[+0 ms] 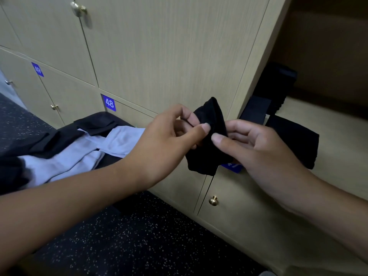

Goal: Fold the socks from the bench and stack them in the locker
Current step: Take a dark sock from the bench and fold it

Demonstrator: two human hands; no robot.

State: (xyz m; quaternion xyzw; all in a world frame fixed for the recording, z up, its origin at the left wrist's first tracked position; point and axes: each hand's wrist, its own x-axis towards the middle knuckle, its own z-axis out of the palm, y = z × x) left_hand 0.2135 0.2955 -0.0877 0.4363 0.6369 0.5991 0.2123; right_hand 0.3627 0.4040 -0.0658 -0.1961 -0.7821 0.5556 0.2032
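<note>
While pinched by two hands [169,140] [256,148], one black sock [207,136].

Both hands raised together, left hand [169,136] pinching, right hand [256,148] pinching

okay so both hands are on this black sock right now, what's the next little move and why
Probably finish the fold, then carry it right into the open locker. Both the left hand and right hand pinch the bunched black sock in mid-air, just short of the folded dark socks already lying on that shelf. More white socks wait on the bench.
</note>
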